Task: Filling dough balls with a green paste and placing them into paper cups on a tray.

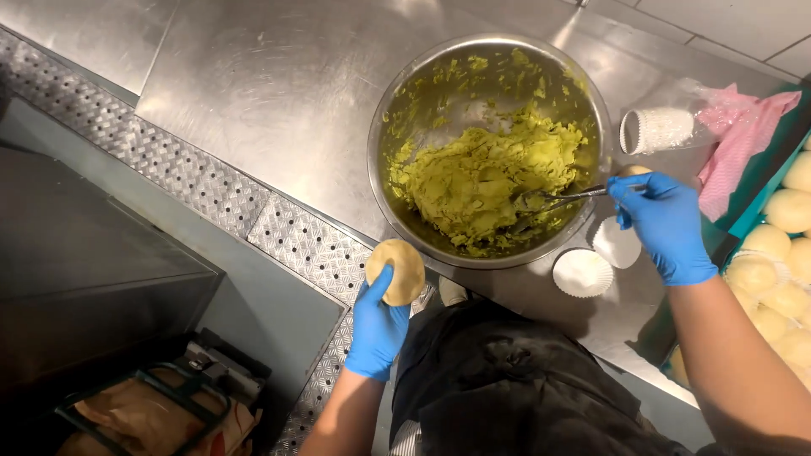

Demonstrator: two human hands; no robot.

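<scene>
My left hand [376, 325], in a blue glove, holds a flat round disc of pale dough [396, 270] just off the near edge of the steel counter. My right hand [663, 221], also gloved in blue, grips the wooden handle of a metal spoon [553, 200]. The spoon's tip is buried in a mound of yellow-green paste [481, 177] inside a large steel mixing bowl [384, 110]. Smears of the paste cover the bowl's inner wall.
Two white fluted paper cups [582, 273] lie on the steel counter [270, 93] beside the bowl. A stack of paper cups [659, 129] in clear wrap and a pink cloth [743, 135] sit behind them. A tray with several pale dough balls [781, 253] is at right.
</scene>
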